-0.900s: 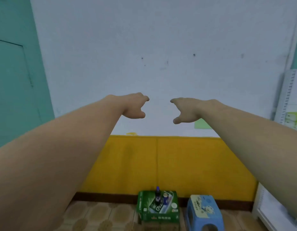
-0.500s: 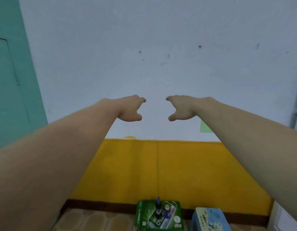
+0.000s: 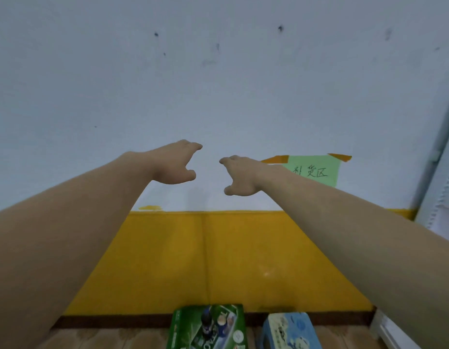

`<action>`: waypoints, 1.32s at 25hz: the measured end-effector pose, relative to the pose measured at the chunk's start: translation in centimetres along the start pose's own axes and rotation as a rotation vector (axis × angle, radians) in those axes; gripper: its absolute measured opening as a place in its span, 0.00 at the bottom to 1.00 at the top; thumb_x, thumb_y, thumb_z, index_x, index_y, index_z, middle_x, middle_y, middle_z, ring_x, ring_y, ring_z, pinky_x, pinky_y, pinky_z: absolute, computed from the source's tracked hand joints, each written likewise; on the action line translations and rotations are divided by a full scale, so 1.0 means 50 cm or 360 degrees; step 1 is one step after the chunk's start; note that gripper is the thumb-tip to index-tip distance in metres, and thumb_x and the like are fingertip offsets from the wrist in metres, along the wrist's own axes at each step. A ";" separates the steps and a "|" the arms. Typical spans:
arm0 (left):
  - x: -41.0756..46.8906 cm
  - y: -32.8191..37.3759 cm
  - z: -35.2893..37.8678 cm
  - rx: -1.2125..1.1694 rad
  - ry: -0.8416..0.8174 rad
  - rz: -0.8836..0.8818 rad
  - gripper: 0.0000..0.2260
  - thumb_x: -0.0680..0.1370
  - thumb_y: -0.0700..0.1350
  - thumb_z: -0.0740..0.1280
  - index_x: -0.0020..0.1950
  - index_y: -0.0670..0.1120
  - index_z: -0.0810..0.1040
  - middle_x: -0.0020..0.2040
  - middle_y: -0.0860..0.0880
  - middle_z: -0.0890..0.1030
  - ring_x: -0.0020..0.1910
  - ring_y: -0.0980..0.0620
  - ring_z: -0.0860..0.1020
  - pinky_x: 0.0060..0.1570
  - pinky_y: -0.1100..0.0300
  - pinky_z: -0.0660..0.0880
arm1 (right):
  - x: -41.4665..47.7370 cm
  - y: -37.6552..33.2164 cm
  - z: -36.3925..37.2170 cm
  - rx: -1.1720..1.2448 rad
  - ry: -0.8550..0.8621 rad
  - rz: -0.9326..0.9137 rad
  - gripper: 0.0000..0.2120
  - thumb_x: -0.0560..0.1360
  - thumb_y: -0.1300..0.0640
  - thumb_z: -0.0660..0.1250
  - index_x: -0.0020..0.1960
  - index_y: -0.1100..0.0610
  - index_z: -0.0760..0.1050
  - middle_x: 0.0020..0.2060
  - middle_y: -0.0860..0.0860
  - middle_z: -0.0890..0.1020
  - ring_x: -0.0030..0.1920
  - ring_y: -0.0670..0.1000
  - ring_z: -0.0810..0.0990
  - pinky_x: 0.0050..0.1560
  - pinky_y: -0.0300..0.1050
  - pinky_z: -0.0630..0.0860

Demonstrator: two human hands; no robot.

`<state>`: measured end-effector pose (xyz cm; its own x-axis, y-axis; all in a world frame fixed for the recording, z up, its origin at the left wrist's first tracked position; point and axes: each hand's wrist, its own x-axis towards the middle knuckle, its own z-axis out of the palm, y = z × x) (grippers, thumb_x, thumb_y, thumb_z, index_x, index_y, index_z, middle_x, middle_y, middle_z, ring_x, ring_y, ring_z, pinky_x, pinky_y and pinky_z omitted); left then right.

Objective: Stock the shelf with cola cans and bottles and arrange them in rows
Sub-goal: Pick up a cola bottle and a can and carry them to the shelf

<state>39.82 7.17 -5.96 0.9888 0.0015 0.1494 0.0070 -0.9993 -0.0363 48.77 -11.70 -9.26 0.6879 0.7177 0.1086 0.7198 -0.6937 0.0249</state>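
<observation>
Both my arms are stretched out in front of a pale wall. My left hand (image 3: pixel 177 163) and my right hand (image 3: pixel 239 176) hang in the air a short gap apart, fingers spread and curled, holding nothing. Far below on the floor stands a green carton (image 3: pixel 208 326). A dark bottle (image 3: pixel 206 321) and what look like can tops show in its open top. A white shelf upright (image 3: pixel 445 172) runs along the right edge; its shelves are out of view.
A light blue plastic stool (image 3: pixel 290 329) stands right of the green carton. A green paper sign (image 3: pixel 315 170) with handwriting is taped to the wall behind my right wrist. The lower wall is a yellow panel (image 3: pixel 205 260) above a brown tiled floor.
The view has swung left and tilted, so the teal door has left the frame and the green sign shows fully. My hands keep the same spread pose, slightly closer together.
</observation>
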 end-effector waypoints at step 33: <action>0.342 -0.305 1.405 -0.0787 0.0604 0.0063 0.17 0.85 0.54 0.55 0.60 0.48 0.80 0.47 0.53 0.83 0.40 0.65 0.76 0.35 0.69 0.65 | 0.459 0.162 1.348 0.0788 0.0398 -0.0109 0.26 0.77 0.51 0.70 0.73 0.52 0.69 0.65 0.48 0.79 0.64 0.50 0.77 0.57 0.40 0.68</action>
<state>67.10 25.03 -72.29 0.8642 0.0421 0.5013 -0.1881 -0.8972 0.3995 76.70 3.28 -73.52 0.6385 0.6816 0.3573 0.7613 -0.4914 -0.4229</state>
